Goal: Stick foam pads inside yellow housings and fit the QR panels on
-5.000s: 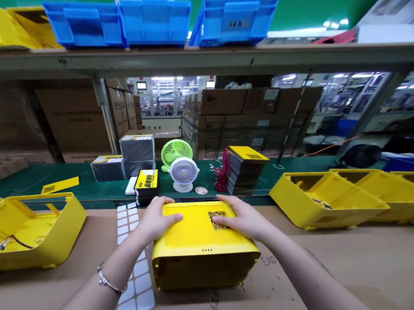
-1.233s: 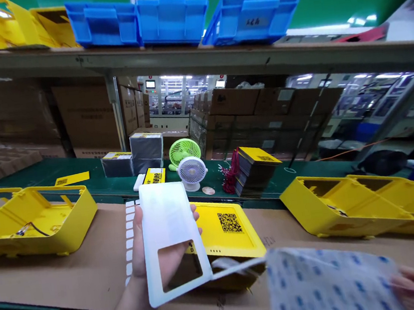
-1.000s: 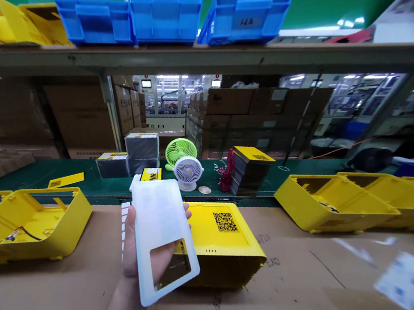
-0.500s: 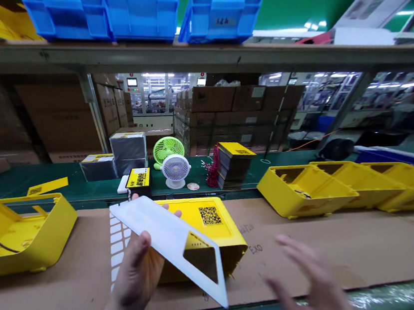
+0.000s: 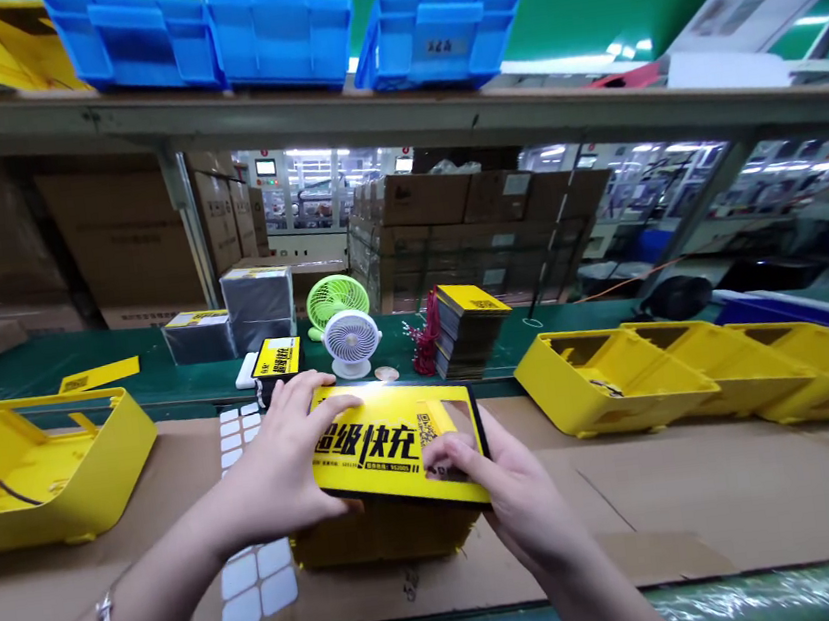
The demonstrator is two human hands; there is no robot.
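Thin yellow printed panel sat at 12 o'clock on yellow plastic housing. Looked light, stiff, prob. slick; best held by edges. Left hand & right hand grasped it, fingers wrapped round opp. edges.

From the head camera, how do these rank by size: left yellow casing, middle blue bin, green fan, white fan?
1. Yellow casing
2. Blue bin
3. Green fan and white fan: they look alike, so unranked.
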